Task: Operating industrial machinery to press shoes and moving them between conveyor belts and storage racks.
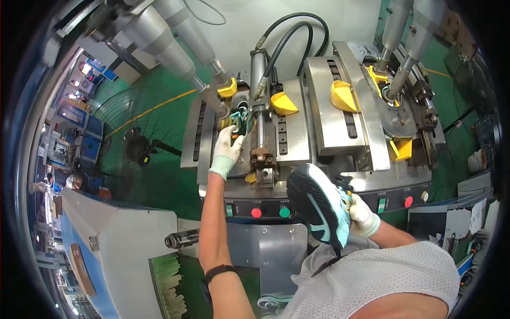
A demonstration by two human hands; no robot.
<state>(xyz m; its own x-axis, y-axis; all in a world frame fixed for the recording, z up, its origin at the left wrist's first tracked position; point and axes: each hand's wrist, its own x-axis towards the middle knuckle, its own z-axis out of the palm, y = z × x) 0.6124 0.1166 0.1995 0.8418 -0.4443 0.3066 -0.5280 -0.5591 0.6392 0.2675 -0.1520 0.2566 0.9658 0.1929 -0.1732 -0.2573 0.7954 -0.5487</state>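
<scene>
Fingers of the white-gloved right hand (364, 218) are gripping a sneaker (314, 204) along the side of its mint upper, closing around it near the lacing. The sneaker is hovering in front of the steel press machine (340, 119), its black outsole facing left, its white midsole curving beside it, and it is blocking part of the control panel (241, 211) from sight. The left hand (225, 154), also wearing a white glove, is reaching into the machine's left station. Its fingers are bending toward a teal shoe (240, 115) that is lying beside an upright metal rod (214, 102); whether they are gripping it or only touching it, I cannot tell. Just right of that shoe, a steel cylinder (258, 66) is standing with black hoses (297, 15) arching behind it. Yellow scoop-shaped guards (344, 97) are sitting on the machine's upper faces. Along the panel, a red button (256, 212) and a green button (285, 212) are showing left of the sneaker. A dark band (219, 272) is circling the left forearm.
</scene>
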